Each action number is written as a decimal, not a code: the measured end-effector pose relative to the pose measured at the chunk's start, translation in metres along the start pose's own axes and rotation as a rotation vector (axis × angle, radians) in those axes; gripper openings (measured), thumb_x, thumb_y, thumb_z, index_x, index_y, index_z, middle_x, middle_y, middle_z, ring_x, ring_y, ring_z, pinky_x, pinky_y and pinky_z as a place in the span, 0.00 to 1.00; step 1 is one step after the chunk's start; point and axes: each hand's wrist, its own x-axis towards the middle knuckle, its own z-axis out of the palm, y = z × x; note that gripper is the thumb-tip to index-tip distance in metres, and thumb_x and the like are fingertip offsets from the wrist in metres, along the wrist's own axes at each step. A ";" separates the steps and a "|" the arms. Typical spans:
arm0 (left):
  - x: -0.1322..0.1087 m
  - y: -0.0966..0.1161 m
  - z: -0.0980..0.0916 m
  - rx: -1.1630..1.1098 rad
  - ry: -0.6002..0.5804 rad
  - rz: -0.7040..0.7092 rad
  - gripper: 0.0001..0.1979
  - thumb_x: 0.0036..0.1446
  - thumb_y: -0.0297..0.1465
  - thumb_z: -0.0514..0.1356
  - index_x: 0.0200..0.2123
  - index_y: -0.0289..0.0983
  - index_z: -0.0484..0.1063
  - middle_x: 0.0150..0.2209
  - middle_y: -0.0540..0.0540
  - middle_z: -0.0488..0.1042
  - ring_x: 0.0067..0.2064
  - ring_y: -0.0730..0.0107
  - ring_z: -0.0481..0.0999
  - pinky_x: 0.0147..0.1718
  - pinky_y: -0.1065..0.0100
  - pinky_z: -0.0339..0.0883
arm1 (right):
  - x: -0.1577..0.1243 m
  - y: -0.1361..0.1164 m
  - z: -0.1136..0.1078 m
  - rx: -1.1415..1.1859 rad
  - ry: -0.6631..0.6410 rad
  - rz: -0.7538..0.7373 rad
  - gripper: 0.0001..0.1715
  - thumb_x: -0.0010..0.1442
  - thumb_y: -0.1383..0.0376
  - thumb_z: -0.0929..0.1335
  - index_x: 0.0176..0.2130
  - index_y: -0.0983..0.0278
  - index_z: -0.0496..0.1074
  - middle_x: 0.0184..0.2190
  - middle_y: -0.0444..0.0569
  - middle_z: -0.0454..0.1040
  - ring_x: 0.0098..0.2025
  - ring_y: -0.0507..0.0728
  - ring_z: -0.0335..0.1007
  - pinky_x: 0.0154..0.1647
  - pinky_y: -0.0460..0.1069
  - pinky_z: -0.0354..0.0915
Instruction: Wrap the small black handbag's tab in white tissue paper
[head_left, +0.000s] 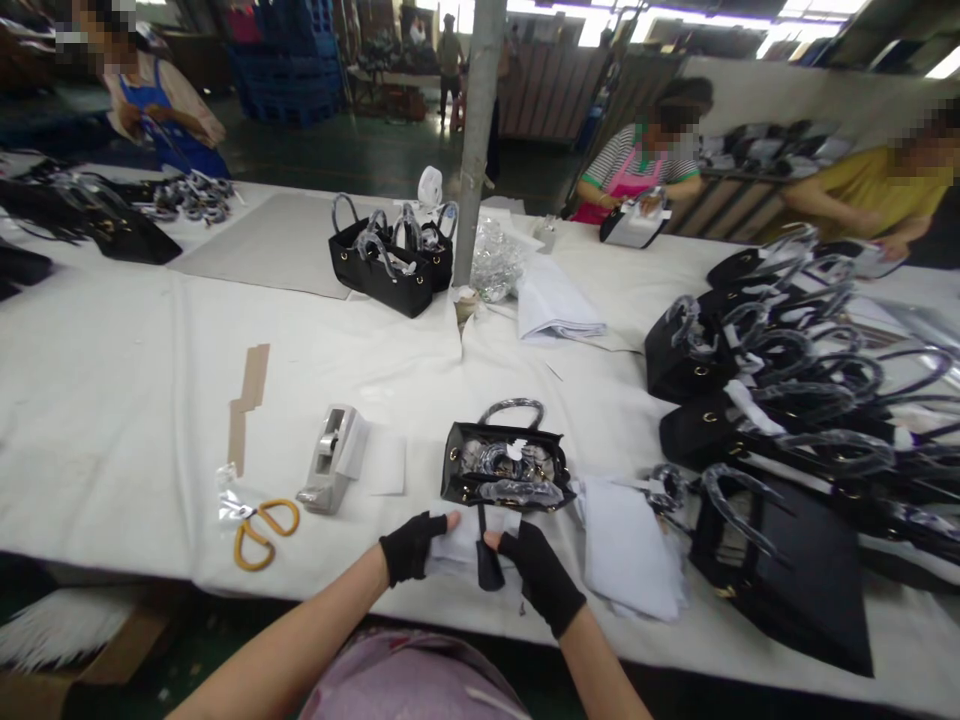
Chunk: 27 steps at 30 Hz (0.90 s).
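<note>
In front of me a small black handbag (517, 436) stands on the table, its top facing up and its handles wrapped in clear plastic. A thin white sheet (454, 548) lies against its near side. My left hand (409, 548), in a black fingerless glove, pinches the sheet's left edge. My right hand (544, 575), gloved alike, is closed at the sheet's right side, thumb beside a black tag (490, 570) that hangs down over the sheet. Part of the sheet is hidden behind the tag and fingers.
Left of the bag are a tape dispenser (327, 465), yellow-handled scissors (266, 530) and brown card strips (255, 375). White sheets (630, 550) lie to the right, beside many black bags (795, 570). A pole (476, 150) rises mid-table near more bags (382, 275). Several people work around.
</note>
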 end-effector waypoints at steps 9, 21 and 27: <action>-0.007 0.001 0.044 0.128 0.149 0.389 0.22 0.47 0.40 0.72 0.39 0.30 0.76 0.34 0.43 0.78 0.33 0.67 0.75 0.35 0.66 0.71 | 0.009 0.021 0.002 -0.212 0.176 -0.072 0.26 0.52 0.51 0.72 0.43 0.68 0.77 0.42 0.58 0.80 0.45 0.68 0.75 0.51 0.62 0.70; 0.003 -0.006 0.056 0.268 0.387 0.462 0.17 0.46 0.40 0.68 0.31 0.32 0.73 0.28 0.46 0.74 0.30 0.67 0.71 0.29 0.68 0.65 | 0.002 0.029 0.007 -0.358 0.328 -0.154 0.27 0.54 0.52 0.70 0.47 0.68 0.76 0.46 0.57 0.79 0.48 0.66 0.74 0.54 0.60 0.69; 0.006 -0.013 0.062 0.421 0.510 0.541 0.16 0.48 0.41 0.65 0.26 0.32 0.73 0.23 0.48 0.70 0.27 0.69 0.66 0.28 0.67 0.59 | -0.005 0.035 0.023 -0.710 0.512 -0.320 0.22 0.63 0.55 0.61 0.40 0.67 0.77 0.38 0.57 0.79 0.40 0.63 0.75 0.43 0.57 0.72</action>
